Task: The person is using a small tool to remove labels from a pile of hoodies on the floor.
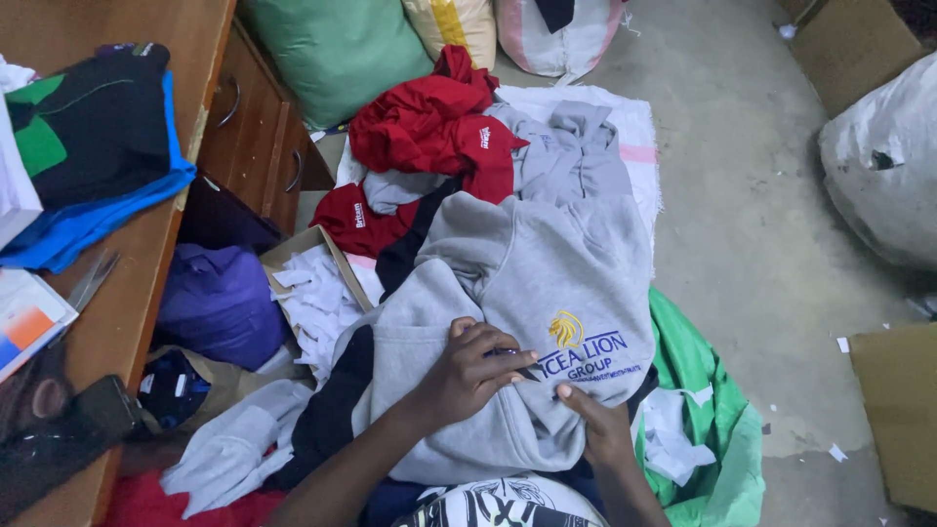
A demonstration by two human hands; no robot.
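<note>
The grey fleece sweatshirt with embroidered emblem (547,283) lies over the clothes pile beside the wooden counter (127,303). The left hand (473,371) pinches its fabric; the right hand (600,429) grips its hem underneath.

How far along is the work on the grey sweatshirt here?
Done: nothing tells; folded clothes sit on the desk. In hand: the left hand and right hand pinch the grey sweatshirt beside its embroidered emblem. Left: red garments and another grey one lie heaped behind it.
</note>
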